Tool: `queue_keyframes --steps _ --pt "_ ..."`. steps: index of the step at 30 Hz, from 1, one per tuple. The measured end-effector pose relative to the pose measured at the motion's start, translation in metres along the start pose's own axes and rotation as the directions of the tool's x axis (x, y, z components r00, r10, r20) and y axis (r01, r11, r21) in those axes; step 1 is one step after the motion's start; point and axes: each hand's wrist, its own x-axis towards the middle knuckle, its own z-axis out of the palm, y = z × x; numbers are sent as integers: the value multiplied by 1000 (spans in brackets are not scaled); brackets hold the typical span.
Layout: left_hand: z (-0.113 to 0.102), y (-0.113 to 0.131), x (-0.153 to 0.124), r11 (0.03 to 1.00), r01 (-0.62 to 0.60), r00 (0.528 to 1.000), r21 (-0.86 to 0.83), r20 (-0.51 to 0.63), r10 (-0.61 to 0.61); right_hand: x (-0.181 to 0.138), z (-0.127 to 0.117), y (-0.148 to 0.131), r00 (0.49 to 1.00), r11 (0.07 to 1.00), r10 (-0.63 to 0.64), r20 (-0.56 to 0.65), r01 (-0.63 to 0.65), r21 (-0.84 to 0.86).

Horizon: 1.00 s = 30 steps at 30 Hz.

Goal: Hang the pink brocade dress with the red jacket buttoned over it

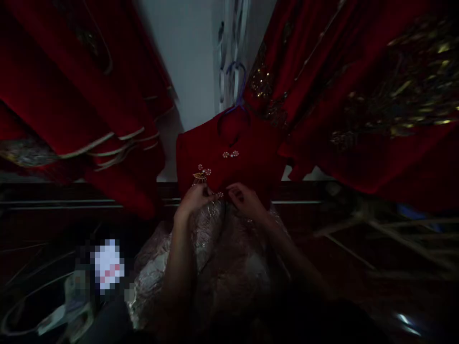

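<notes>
A red top (251,138) with a stand collar hangs on a blue hanger (239,88) in front of me. It bears flower-shaped fasteners (230,154) at the neck and a gold ornament with pearly flowers (201,176) on its left side. My left hand (195,197) is closed in a pinch on the top's front opening, beside a lower flower fastener (220,195). Across the opening, my right hand (247,198) has its fingers curled close to the cloth; what they hold is too dark to make out. Below hangs pale, shiny, crinkled fabric (236,253).
Red garments with pale trim (118,134) hang at the left. More red garments with gold sequin work (419,95) hang at the right. A pale wall (179,57) lies behind. Thin rack-like bars (390,229) stand at lower right, and a blurred-out white item (108,265) at lower left.
</notes>
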Motion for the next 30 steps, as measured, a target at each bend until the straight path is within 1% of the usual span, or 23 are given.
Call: queue_keyframes --steps 4,8,13,16,18,21,23,25,27,29,30 --pt "1 3 2 998 -57 998 -23 -17 57 -1 14 11 998 999 3 60 -6 49" --pt "4 3 5 990 -141 989 -11 -36 140 -2 18 13 997 998 -10 72 5 65" --pt "6 -1 8 990 -138 990 -17 -29 138 -2 16 13 997 998 -24 74 19 64" --pt "7 -2 7 985 -147 989 -91 -16 146 -2 16 12 996 998 -24 83 18 68" --pt "8 -1 5 965 -157 985 -211 32 167 -3 15 9 996 998 -34 84 30 52" --pt "9 8 0 887 -108 969 -449 153 196 -4 14 4 999 999 1 49 2 -54" --pt "9 15 -2 819 -69 967 -569 164 195 -4 12 0 999 988 52 -3 -52 -149" --pt "10 22 0 747 -36 985 -664 104 140 -4 7 -3 996 978 75 -51 -84 -193" --pt "10 25 5 649 14 1000 -761 25 8 -2 1 -5 995 982 60 -83 -74 -175" --pt "11 24 12 503 22 989 -864 -54 -136 -1 -6 -7 995 988 38 -94 -51 -145" --pt "11 23 15 423 -2 977 -906 -93 -194 -1 -8 -8 995 990 31 -92 -44 -136"
